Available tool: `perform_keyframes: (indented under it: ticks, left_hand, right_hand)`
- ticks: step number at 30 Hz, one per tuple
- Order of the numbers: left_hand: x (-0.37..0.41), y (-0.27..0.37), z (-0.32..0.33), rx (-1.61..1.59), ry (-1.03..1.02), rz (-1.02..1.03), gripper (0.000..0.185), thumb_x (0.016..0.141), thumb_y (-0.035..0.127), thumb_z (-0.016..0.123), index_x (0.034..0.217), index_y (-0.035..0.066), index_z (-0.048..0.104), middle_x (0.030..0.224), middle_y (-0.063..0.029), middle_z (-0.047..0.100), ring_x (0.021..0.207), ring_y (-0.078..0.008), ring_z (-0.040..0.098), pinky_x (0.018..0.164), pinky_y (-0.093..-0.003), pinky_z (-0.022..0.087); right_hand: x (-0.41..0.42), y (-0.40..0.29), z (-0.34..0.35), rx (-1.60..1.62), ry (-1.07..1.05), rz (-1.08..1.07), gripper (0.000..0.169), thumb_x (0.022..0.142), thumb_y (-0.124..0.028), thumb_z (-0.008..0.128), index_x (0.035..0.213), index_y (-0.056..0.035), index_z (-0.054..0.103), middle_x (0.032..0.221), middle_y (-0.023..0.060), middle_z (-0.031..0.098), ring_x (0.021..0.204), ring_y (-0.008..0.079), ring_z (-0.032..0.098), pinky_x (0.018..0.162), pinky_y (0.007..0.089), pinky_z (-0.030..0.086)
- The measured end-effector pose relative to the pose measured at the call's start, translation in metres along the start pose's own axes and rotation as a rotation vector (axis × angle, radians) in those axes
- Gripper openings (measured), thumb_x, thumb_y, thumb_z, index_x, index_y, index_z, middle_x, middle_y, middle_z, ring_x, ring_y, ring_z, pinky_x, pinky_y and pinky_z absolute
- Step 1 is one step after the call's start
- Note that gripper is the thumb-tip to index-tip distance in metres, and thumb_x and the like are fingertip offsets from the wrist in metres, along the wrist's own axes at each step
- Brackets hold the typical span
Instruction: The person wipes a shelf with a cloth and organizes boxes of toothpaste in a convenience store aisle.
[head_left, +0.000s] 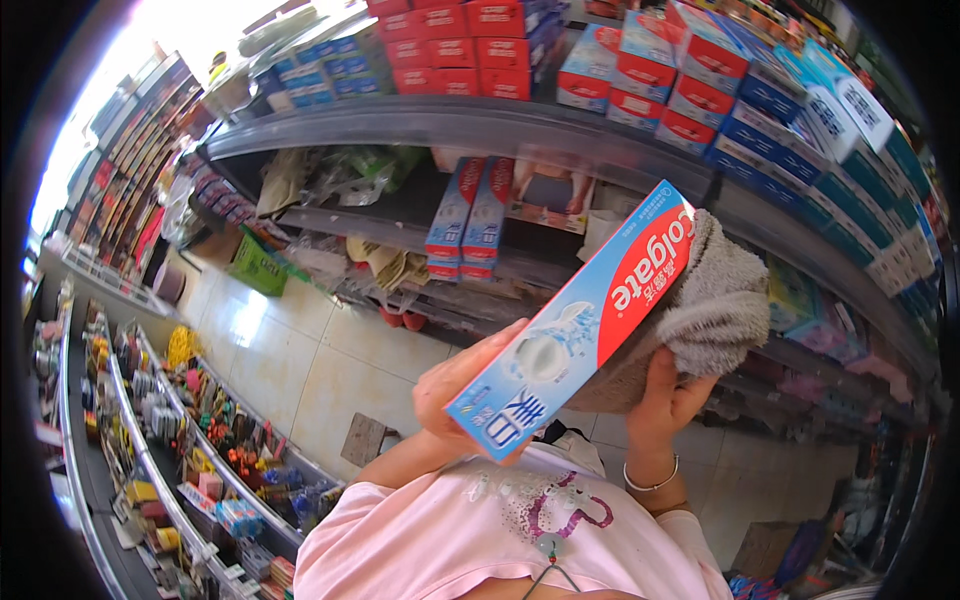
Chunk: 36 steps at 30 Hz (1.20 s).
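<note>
A long blue and red Colgate toothpaste box (577, 322) is held up slantwise in front of my chest. My left hand (465, 382) grips its lower end, the fingers partly hidden behind the box. In my right hand (667, 397) is a grey terry cloth (716, 300), bunched up against the box's upper right side, with a brownish part of it hanging below the box. A light bangle circles my right wrist. Two similar toothpaste boxes (486, 210) lie side by side on the shelf beyond.
Stacked red boxes (454, 52), red-and-blue boxes (645, 75) and teal boxes (855, 180) fill the upper shelf (450, 124). Plastic bags and cloths lie lower down. A small wooden stool (365, 440) stands on the tiled floor, and racks of small goods (202, 450) run along the left.
</note>
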<state>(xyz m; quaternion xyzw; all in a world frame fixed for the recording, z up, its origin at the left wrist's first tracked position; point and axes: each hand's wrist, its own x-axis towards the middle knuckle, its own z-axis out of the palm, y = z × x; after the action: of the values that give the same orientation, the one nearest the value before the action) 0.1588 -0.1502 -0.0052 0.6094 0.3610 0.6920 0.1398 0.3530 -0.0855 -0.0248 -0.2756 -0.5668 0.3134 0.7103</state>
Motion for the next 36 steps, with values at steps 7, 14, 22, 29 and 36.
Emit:
perform_keyframes:
  ticks: [7, 14, 22, 29, 36]
  left_hand:
    - [0.026, -0.008, -0.021, -0.167, 0.349, -0.05, 0.064, 0.063, 0.024, 0.086, 0.112, -0.008, 0.061, 0.11, -0.023, 0.067, 0.1, -0.029, 0.067, 0.089, -0.0363, 0.053]
    - [0.132, -0.013, -0.031, 0.35, 0.462, 0.486, 0.054, 0.066, 0.024, 0.088, 0.104, -0.006, 0.064, 0.103, -0.0159, 0.069, 0.091, -0.0217, 0.067, 0.084, -0.0357, 0.053]
    - [0.217, -0.036, 0.047, 0.805, 0.429, 0.747, 0.058, 0.059, 0.035, 0.087, 0.108, 0.01, 0.069, 0.107, 0.0014, 0.072, 0.098, -0.0197, 0.061, 0.094, -0.0326, 0.039]
    - [0.224, -0.061, 0.065, 0.955, 0.413, 0.618, 0.056, 0.061, 0.043, 0.085, 0.103, 0.008, 0.07, 0.09, -0.002, 0.07, 0.093, -0.0193, 0.059, 0.086, -0.0348, 0.039]
    - [0.223, -0.071, 0.072, 0.95, 0.301, 0.471, 0.076, 0.072, 0.056, 0.078, 0.124, 0.005, 0.057, 0.083, -0.0066, 0.068, 0.085, -0.0246, 0.063, 0.076, -0.0383, 0.044]
  right_hand:
    - [-0.011, -0.019, -0.037, 0.191, 0.272, 0.032, 0.046, 0.094, -0.004, 0.058, 0.137, -0.0004, 0.042, 0.131, 0.0099, 0.055, 0.116, 0.0211, 0.054, 0.099, 0.0383, 0.045]
    - [-0.032, -0.013, -0.043, -0.009, 0.193, 0.205, 0.059, 0.092, -0.004, 0.062, 0.145, 0.0001, 0.035, 0.134, 0.0099, 0.051, 0.12, 0.0203, 0.05, 0.105, 0.035, 0.036]
    - [-0.038, -0.014, -0.057, -0.027, 0.211, 0.133, 0.06, 0.091, -0.002, 0.06, 0.145, 0.0015, 0.035, 0.136, 0.0102, 0.05, 0.122, 0.0202, 0.049, 0.107, 0.0346, 0.034]
    - [-0.042, -0.012, -0.062, -0.08, 0.217, 0.141, 0.06, 0.091, -0.002, 0.061, 0.145, 0.0021, 0.035, 0.136, 0.01, 0.049, 0.122, 0.0199, 0.048, 0.107, 0.0344, 0.034]
    - [-0.036, -0.016, -0.06, -0.074, 0.183, 0.164, 0.06, 0.089, -0.003, 0.062, 0.143, 0.0026, 0.036, 0.135, 0.0097, 0.049, 0.122, 0.0192, 0.048, 0.107, 0.0339, 0.034]
